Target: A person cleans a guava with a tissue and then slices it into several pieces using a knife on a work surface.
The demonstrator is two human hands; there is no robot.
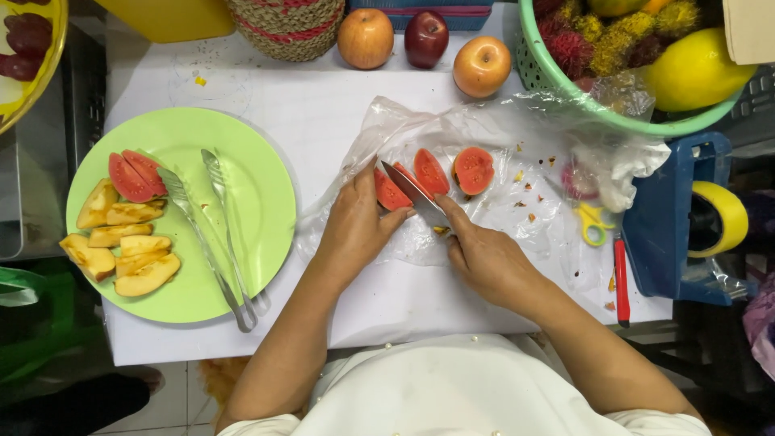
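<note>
Bright, even light from above; the white table [323, 121] is nearly overexposed. Shadows are soft and short. Glare shows on the plastic sheet [517, 121]. The focus is sharp.

A single head-worn camera is looking almost straight down from close above, taking in the white table [323, 113], with the person's own forearms entering from the bottom edge

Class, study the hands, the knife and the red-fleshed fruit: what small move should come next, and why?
Probably press the knife down through the fruit piece. The right hand holds the blade angled across it, and the left hand steadies that piece on the plastic sheet, beside two cut pieces.
</note>
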